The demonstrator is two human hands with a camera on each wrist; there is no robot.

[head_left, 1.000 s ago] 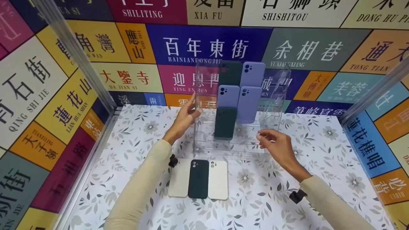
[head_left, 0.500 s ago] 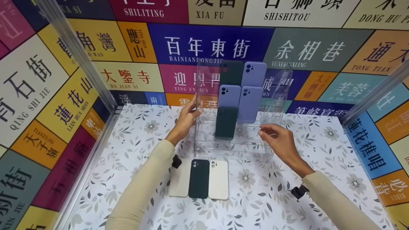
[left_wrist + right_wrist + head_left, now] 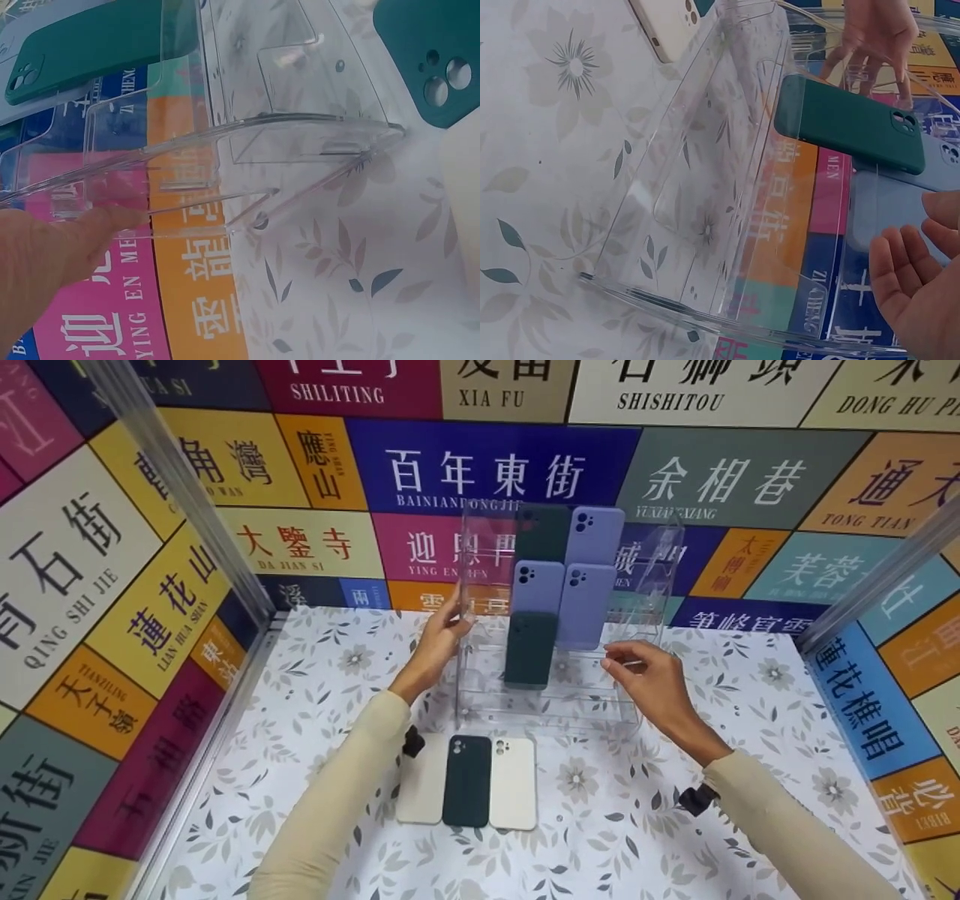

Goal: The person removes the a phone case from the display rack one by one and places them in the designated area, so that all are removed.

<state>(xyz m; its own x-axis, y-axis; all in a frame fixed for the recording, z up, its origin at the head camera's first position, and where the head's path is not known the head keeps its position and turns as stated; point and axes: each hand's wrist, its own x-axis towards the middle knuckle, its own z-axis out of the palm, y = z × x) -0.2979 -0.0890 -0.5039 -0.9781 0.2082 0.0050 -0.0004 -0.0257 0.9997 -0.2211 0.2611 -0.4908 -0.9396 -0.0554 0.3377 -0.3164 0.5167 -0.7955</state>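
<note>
A clear plastic display rack (image 3: 480,702) stands upright on the table, holding several phone cases. Among them are a dark green phone case (image 3: 530,651) at the front and a light purple phone case (image 3: 585,607) behind it to the right. My left hand (image 3: 435,641) grips the rack's left side panel; in the left wrist view a finger (image 3: 112,221) lies along that panel. My right hand (image 3: 651,686), loosely curled and holding nothing, hovers by the rack's right front, below the purple case. The right wrist view shows a gap between its thumb and fingers.
Before the rack lie three phone cases side by side: an off-white case (image 3: 420,787), a dark green case (image 3: 466,780) and another off-white case (image 3: 514,784). A floral cloth (image 3: 600,840) covers the table. Sign-patterned walls stand behind and on both sides.
My right hand has risen a little beside the rack's right front. The left hand keeps its place on the side panel, and the phone cases have not moved.
</note>
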